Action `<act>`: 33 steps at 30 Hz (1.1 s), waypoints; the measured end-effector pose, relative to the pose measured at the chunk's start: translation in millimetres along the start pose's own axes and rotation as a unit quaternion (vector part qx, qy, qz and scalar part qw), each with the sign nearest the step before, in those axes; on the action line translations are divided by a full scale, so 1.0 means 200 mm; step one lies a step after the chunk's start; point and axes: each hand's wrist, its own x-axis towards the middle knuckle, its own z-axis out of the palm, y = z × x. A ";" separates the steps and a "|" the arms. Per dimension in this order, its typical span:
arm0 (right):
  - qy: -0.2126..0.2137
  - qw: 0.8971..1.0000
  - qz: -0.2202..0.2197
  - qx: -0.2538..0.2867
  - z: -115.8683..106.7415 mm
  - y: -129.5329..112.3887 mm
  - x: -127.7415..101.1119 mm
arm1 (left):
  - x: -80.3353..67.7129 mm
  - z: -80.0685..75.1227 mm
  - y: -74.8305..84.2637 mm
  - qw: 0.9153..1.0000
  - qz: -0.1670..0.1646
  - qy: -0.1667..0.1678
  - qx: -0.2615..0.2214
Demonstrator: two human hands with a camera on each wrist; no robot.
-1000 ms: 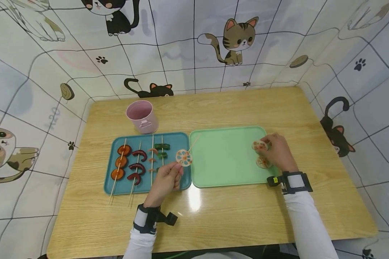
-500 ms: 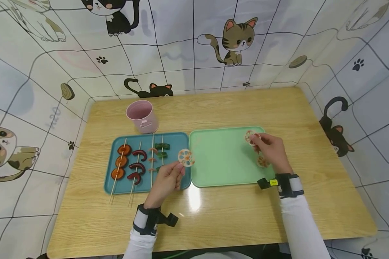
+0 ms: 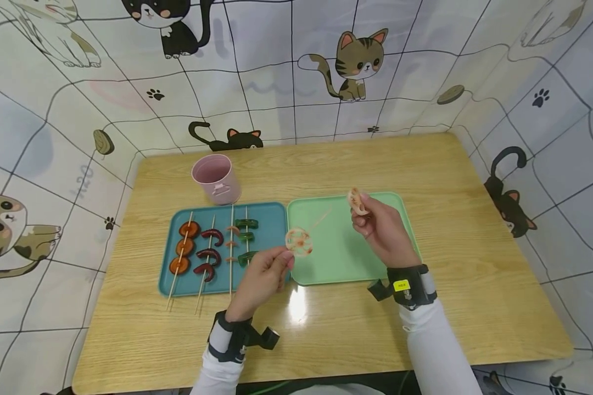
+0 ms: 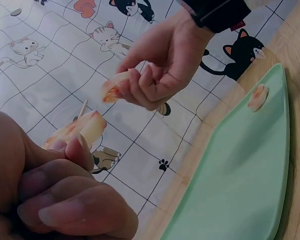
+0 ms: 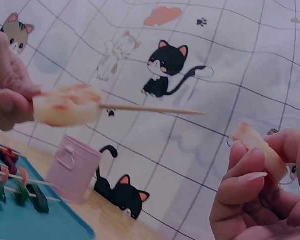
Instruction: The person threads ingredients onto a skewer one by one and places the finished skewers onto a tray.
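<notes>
My left hand (image 3: 263,274) pinches a round lotus root slice (image 3: 298,242) at its edge, above the seam between the two trays. A thin wooden skewer (image 5: 155,109) runs through this slice, and its bare point sticks out toward my right hand (image 3: 384,230). Between thumb and fingers, my right hand holds a second lotus root slice (image 3: 357,202), tilted and raised over the green tray (image 3: 336,255). In the right wrist view, a gap separates the skewer point from that slice. One more lotus root slice (image 4: 258,97) lies on the green tray; my right hand hides it in the head view.
To the left, a blue tray (image 3: 272,219) bears skewers with orange rounds (image 3: 179,266), dark red curved pieces (image 3: 205,271), small pink pieces (image 3: 232,243) and green pieces (image 3: 247,236). A pink bucket (image 3: 221,184) stands behind it. Cat-print sheets surround the wooden table (image 3: 474,307).
My right hand has lifted a lotus root slice off the green tray and brought it left toward the skewer. My left hand has shifted slightly right with its skewered slice.
</notes>
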 end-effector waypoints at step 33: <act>0.007 0.936 -0.194 -0.292 0.15 0.06 -0.06 | -0.03 0.02 0.02 0.996 0.032 0.049 0.061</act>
